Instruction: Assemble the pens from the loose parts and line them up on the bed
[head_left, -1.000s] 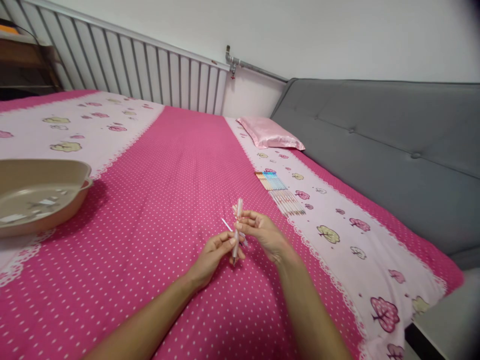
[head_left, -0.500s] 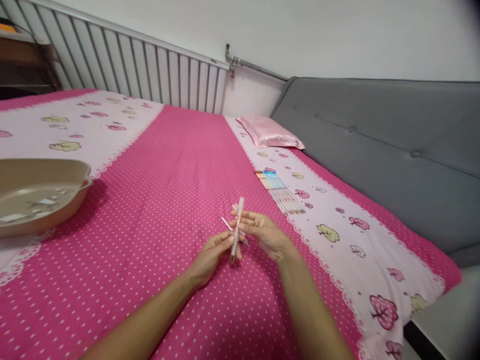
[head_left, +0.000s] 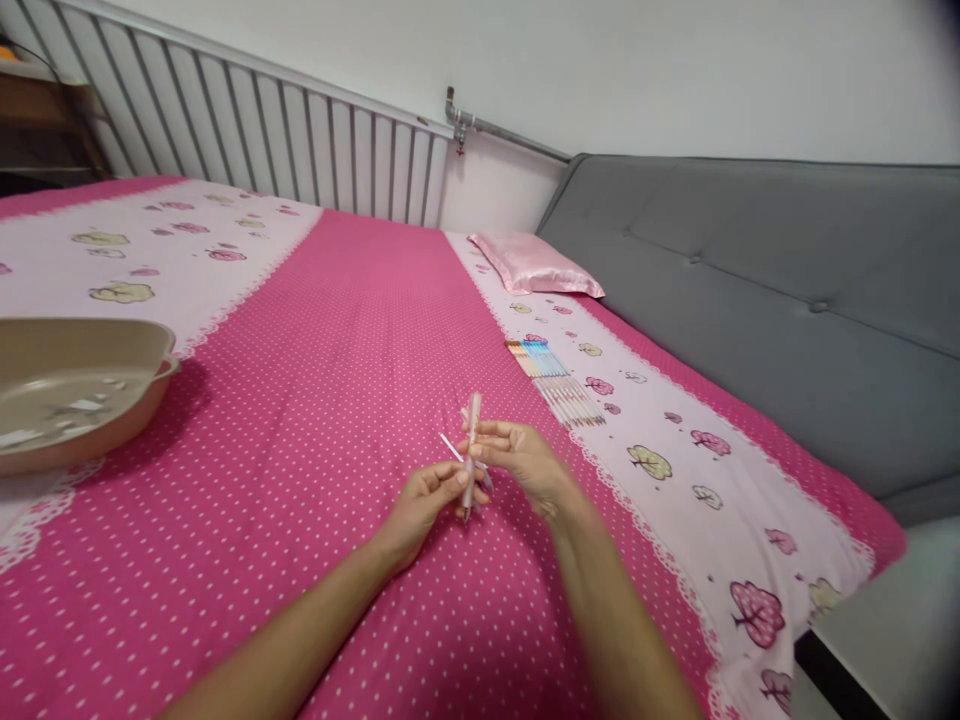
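Note:
A pale pink pen (head_left: 472, 430) stands nearly upright between my two hands, its darker tip pointing down toward me. My left hand (head_left: 429, 505) pinches its lower part between thumb and fingers. Higher up, the fingers of my right hand (head_left: 521, 460) close around the pen's middle. A thin white strip (head_left: 451, 447) sticks out to the left behind the pen, and a small pale purple piece shows below my right fingers; which hand holds these I cannot tell. Two rows of pens lie to the right, blue and orange ones (head_left: 536, 358) farther off and pale ones (head_left: 568, 402) nearer.
A beige basin (head_left: 142, 400) with white paper scraps stands at the left on the polka-dot bedspread (head_left: 337, 370). A pink pillow (head_left: 536, 264) lies at the back, against the grey headboard (head_left: 750, 260). Behind the bed are a radiator (head_left: 300, 140) and a pipe (head_left: 517, 135).
The pen has turned slightly more upright in my fingers. Both hands keep their grip in almost the same place, and the view has shifted a little.

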